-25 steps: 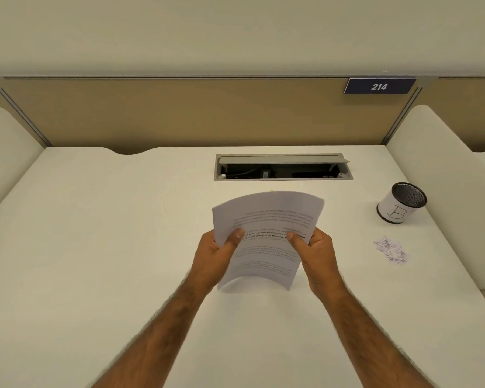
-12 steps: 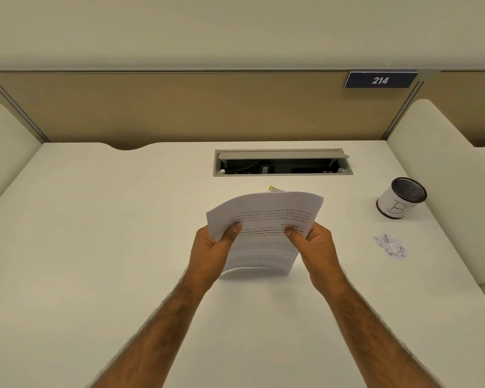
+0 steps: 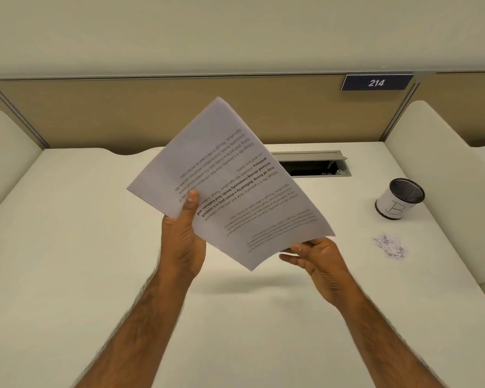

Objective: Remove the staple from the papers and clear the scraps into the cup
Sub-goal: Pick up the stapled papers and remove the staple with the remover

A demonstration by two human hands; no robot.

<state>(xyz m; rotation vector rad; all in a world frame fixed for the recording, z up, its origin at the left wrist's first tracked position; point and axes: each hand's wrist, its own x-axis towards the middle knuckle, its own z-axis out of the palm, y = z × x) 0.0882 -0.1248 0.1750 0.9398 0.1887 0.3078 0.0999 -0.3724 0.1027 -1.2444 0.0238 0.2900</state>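
Observation:
A stack of printed white papers (image 3: 230, 180) is lifted above the desk, tilted with its far corner pointing up and its text upside down. My left hand (image 3: 184, 236) grips its lower left edge, thumb on top. My right hand (image 3: 317, 256) sits at the lower right corner with loosely spread fingers, fingertips at the paper's edge from beneath. I cannot see the staple. A small pile of paper scraps (image 3: 389, 246) lies on the desk at the right. Behind it stands a black mesh cup (image 3: 399, 198) wrapped in a white label marked B.
The white desk (image 3: 67, 261) has a grey cable hatch (image 3: 319, 163) standing open behind the papers. Padded side dividers (image 3: 443, 175) flank the desk, and a tan back panel carries a blue plate (image 3: 375, 82) reading 214.
The papers rose and swung up, their far end now pointing up and away. My right hand left its pinch on the near edge and dropped to the lower right corner.

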